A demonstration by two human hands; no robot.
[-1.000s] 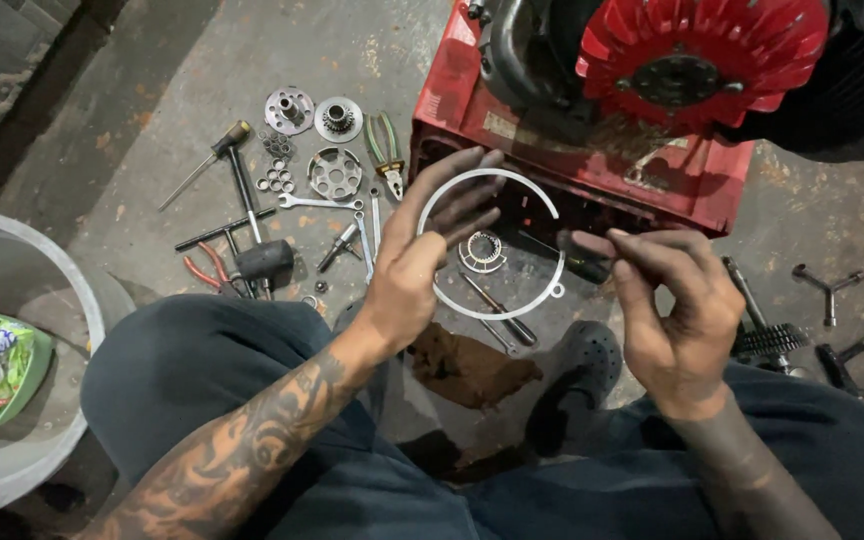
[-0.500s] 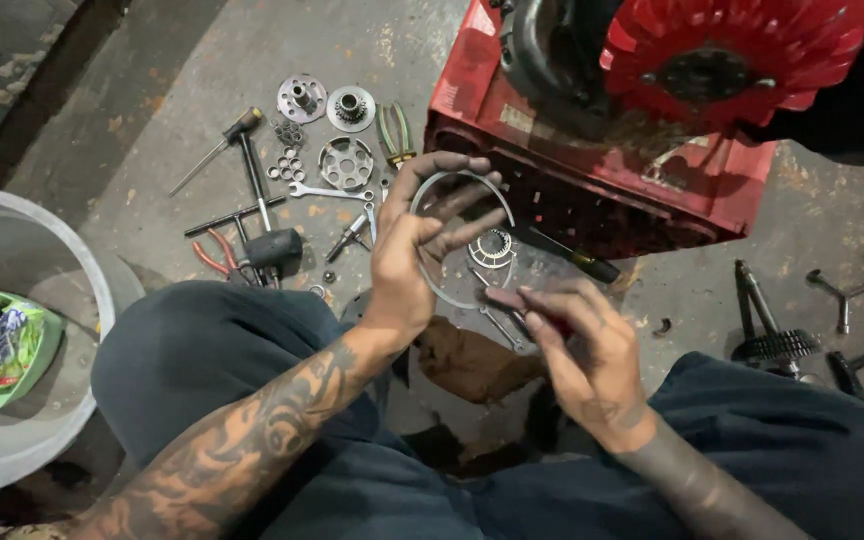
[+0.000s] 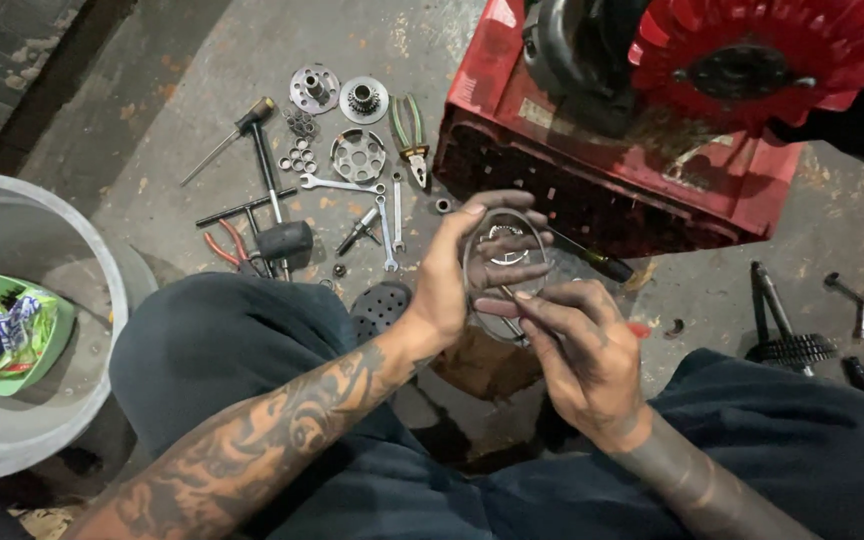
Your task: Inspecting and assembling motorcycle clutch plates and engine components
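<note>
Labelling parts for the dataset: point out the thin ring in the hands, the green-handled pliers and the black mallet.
thin ring (image 3: 542, 232), head view, upper right arc.
green-handled pliers (image 3: 415, 155), head view, near the pivot.
black mallet (image 3: 285, 240), head view, on the head.

Single head-worn view, looking steeply down, close over hands (image 3: 512, 310) and lap, concrete floor (image 3: 202, 60) beyond
</note>
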